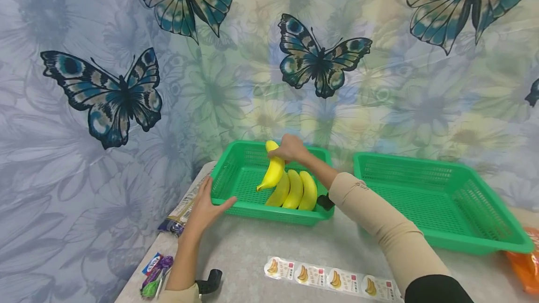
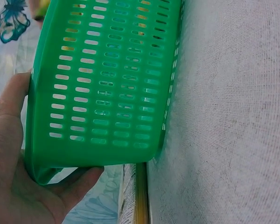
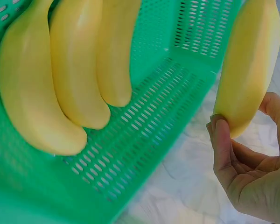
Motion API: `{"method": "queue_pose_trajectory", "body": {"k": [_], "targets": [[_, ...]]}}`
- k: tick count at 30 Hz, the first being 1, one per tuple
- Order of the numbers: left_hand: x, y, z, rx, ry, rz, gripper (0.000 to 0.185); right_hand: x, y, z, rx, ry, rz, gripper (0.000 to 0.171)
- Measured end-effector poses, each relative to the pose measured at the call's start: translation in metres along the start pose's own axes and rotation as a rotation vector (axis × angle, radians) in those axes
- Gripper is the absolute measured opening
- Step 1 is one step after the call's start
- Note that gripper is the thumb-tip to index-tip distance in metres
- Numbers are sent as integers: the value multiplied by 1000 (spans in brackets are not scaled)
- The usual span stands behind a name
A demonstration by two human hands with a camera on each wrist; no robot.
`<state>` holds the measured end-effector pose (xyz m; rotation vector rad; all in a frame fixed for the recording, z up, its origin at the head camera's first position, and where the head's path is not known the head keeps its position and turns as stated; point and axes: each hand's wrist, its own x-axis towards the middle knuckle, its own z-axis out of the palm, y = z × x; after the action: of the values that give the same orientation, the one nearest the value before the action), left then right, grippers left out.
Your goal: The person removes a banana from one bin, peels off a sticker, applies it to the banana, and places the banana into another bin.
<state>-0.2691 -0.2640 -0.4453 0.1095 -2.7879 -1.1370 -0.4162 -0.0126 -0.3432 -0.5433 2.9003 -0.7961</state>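
Observation:
In the head view my right hand [image 1: 290, 147] pinches one end of a yellow banana [image 1: 274, 172] and holds it tilted above the left green basket [image 1: 236, 207]. The right wrist view shows the fingertips and thumb of the right hand [image 3: 252, 172] on the lower end of that banana [image 3: 249, 65]. Three more bananas [image 1: 294, 191] lie side by side in the basket's right part. At the front left corner, my left hand [image 1: 205, 209] grips the basket; the left wrist view shows its fingers and thumb about the rim [image 2: 32, 140].
A second green basket [image 1: 429, 205] stands on the right, beside an orange packet [image 1: 524, 265]. A strip of banana stickers [image 1: 328, 277] lies on the table [image 1: 240, 247] in front. At the left edge are wrapped lollipops [image 1: 157, 277] and a long packet [image 1: 181, 214]. A butterfly-printed cloth [image 1: 252, 60] hangs behind.

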Motion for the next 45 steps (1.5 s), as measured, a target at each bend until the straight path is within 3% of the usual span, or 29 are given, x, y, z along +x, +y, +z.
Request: {"method": "queue_pose_trajectory", "body": {"k": [7, 13, 26, 30, 38, 45], "targets": [[1, -1, 0, 11, -23, 0, 108, -49, 4, -29, -22, 40, 7, 47], [1, -3, 0, 7, -30, 0, 108, -110, 17, -35, -24, 59, -38, 55], [-2, -4, -2, 0, -53, -15, 107, -224, 44, -32, 59, 111, 61, 26], [-1, -1, 1, -4, -34, -6, 106, -255, 54, -26, 85, 126, 133, 34], [0, -2, 5, -17, -17, -9, 105, -312, 81, 8, 193, 154, 282, 42], [0, -3, 4, -22, -4, -8, 105, -346, 98, 42, 171, 141, 337, 39]]}}
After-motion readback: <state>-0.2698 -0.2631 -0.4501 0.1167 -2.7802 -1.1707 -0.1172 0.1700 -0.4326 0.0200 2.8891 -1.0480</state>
